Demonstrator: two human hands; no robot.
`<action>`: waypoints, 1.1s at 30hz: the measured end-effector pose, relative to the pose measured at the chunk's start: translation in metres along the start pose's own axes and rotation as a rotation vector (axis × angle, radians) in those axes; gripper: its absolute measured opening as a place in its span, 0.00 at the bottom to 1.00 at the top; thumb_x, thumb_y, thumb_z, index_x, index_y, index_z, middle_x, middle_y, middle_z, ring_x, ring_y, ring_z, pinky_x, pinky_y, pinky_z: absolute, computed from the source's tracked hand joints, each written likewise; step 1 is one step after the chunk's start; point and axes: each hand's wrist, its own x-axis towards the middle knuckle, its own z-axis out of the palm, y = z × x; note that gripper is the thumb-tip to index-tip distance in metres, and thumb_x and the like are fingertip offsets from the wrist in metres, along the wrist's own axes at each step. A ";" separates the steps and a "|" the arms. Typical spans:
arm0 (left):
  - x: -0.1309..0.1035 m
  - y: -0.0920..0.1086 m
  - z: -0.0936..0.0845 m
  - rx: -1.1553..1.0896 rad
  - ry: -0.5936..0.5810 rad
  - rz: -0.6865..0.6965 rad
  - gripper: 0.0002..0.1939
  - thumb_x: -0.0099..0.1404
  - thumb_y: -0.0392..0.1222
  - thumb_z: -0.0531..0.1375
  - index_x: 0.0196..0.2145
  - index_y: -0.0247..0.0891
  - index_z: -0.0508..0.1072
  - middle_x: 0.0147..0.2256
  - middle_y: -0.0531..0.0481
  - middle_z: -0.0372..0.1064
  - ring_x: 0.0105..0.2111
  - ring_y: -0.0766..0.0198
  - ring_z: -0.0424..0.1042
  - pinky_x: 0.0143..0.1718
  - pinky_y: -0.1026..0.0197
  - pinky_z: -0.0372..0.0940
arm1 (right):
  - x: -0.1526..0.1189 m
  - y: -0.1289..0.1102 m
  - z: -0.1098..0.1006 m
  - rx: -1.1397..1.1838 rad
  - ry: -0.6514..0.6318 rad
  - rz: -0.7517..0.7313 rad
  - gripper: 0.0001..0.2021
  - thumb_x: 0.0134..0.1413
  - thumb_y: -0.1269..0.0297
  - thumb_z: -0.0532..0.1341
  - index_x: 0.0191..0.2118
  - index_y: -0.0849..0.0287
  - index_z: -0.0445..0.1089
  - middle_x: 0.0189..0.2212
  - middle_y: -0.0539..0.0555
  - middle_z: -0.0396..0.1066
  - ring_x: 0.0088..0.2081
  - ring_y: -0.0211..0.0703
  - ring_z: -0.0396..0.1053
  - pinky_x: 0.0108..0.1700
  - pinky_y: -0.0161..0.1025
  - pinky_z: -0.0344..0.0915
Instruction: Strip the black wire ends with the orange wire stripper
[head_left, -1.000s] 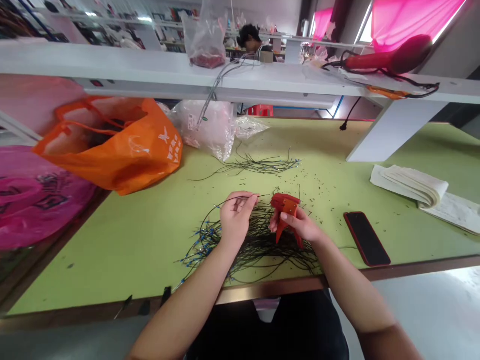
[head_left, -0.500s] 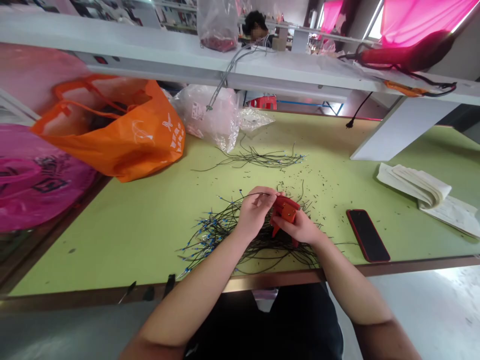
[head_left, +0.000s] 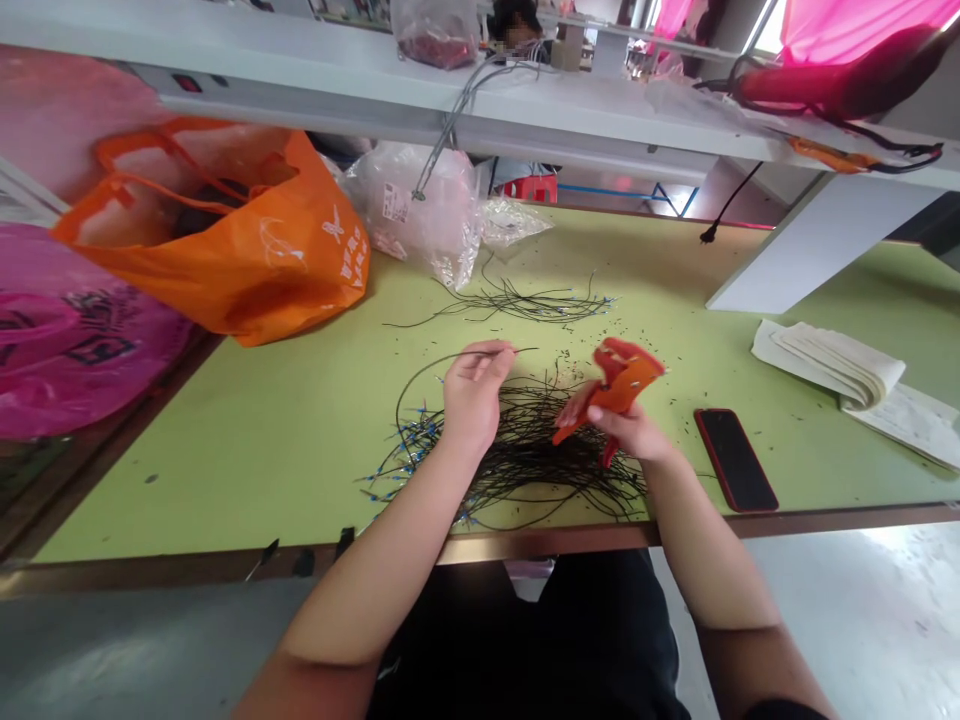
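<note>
My left hand [head_left: 474, 393] pinches a single dark wire [head_left: 420, 368] near one end, and the wire curves back down to the left. In my right hand [head_left: 626, 430] is a red and orange hand tool [head_left: 624, 380], its head pointing up and away from the wire. Under and between both hands lies a big pile of dark wires [head_left: 540, 450], many with blue tips at the left. Farther back, a smaller bunch of similar wires [head_left: 525, 303] rests on the green tabletop [head_left: 300, 430].
An orange bag [head_left: 247, 240], a pink bag [head_left: 82, 340] and clear plastic bags [head_left: 427, 210] stand at the left and back. A phone [head_left: 736, 460] and folded papers [head_left: 832, 365] lie at right. A white shelf [head_left: 315, 100] crosses above. Small dark scraps litter the table.
My hands have moved apart: the left went left with the wire, the right went right with the tool. The tool's head no longer meets the wire. The view has shifted slightly.
</note>
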 end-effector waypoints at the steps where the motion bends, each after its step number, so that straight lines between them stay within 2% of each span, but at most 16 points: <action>1: 0.002 0.001 -0.001 -0.011 0.025 0.011 0.21 0.44 0.53 0.80 0.32 0.41 0.80 0.32 0.53 0.78 0.36 0.66 0.77 0.45 0.62 0.70 | -0.001 -0.003 -0.002 0.082 0.067 -0.075 0.14 0.63 0.50 0.66 0.38 0.57 0.74 0.34 0.53 0.74 0.40 0.47 0.76 0.50 0.50 0.75; 3: 0.004 0.001 -0.001 -0.017 0.043 0.015 0.22 0.45 0.52 0.80 0.32 0.41 0.79 0.32 0.54 0.76 0.36 0.68 0.77 0.45 0.63 0.70 | -0.002 -0.010 -0.006 0.227 0.206 -0.193 0.15 0.62 0.47 0.65 0.36 0.55 0.72 0.29 0.50 0.70 0.35 0.44 0.73 0.48 0.50 0.76; 5: 0.002 -0.001 0.000 0.001 0.023 0.012 0.21 0.46 0.52 0.79 0.33 0.40 0.78 0.32 0.54 0.76 0.36 0.67 0.76 0.44 0.63 0.70 | -0.002 -0.016 -0.010 0.284 0.301 -0.244 0.16 0.62 0.46 0.64 0.34 0.54 0.71 0.27 0.49 0.67 0.32 0.43 0.71 0.45 0.49 0.77; 12: -0.013 -0.005 0.003 0.156 -0.081 0.039 0.18 0.51 0.49 0.77 0.31 0.38 0.78 0.29 0.52 0.74 0.32 0.67 0.75 0.39 0.63 0.69 | -0.005 -0.021 -0.025 0.248 0.326 -0.244 0.20 0.59 0.39 0.64 0.37 0.52 0.69 0.25 0.48 0.66 0.30 0.45 0.71 0.44 0.56 0.77; 17: -0.012 -0.006 0.003 0.206 -0.056 0.042 0.16 0.48 0.48 0.77 0.29 0.38 0.78 0.29 0.51 0.76 0.31 0.65 0.74 0.37 0.62 0.70 | -0.006 -0.011 -0.034 -0.009 0.416 -0.258 0.15 0.59 0.48 0.69 0.38 0.53 0.71 0.31 0.52 0.73 0.38 0.48 0.75 0.49 0.55 0.75; 20: -0.010 -0.006 0.001 0.218 -0.038 0.056 0.13 0.50 0.46 0.76 0.29 0.38 0.79 0.29 0.51 0.76 0.31 0.65 0.74 0.38 0.62 0.70 | -0.004 -0.003 -0.032 -0.147 0.360 -0.155 0.16 0.59 0.47 0.69 0.37 0.56 0.73 0.34 0.54 0.76 0.41 0.49 0.76 0.50 0.54 0.75; 23: -0.010 -0.004 0.001 0.262 -0.054 0.042 0.12 0.51 0.45 0.75 0.29 0.38 0.80 0.29 0.49 0.77 0.32 0.64 0.75 0.37 0.62 0.71 | -0.001 0.005 -0.026 -0.196 0.281 -0.015 0.19 0.58 0.46 0.70 0.42 0.57 0.76 0.37 0.56 0.78 0.42 0.48 0.78 0.50 0.50 0.75; 27: -0.012 -0.002 0.002 0.304 -0.067 0.028 0.13 0.50 0.47 0.75 0.29 0.37 0.81 0.29 0.48 0.78 0.31 0.63 0.76 0.35 0.62 0.71 | 0.000 0.015 -0.016 -0.057 0.205 0.087 0.23 0.57 0.46 0.70 0.49 0.58 0.76 0.37 0.55 0.78 0.40 0.46 0.78 0.47 0.47 0.76; 30: -0.013 0.001 0.002 0.314 -0.090 0.021 0.14 0.52 0.49 0.75 0.30 0.37 0.81 0.30 0.47 0.79 0.31 0.62 0.77 0.36 0.61 0.72 | -0.001 0.018 -0.010 0.098 0.130 0.109 0.23 0.62 0.42 0.65 0.45 0.61 0.77 0.31 0.55 0.77 0.35 0.45 0.78 0.40 0.44 0.77; 33: -0.014 0.005 0.002 0.316 -0.139 0.014 0.15 0.55 0.52 0.74 0.31 0.37 0.82 0.32 0.45 0.80 0.34 0.59 0.80 0.39 0.59 0.74 | -0.002 0.016 -0.007 0.197 0.048 0.136 0.28 0.64 0.38 0.60 0.40 0.63 0.77 0.29 0.56 0.77 0.33 0.46 0.78 0.37 0.44 0.77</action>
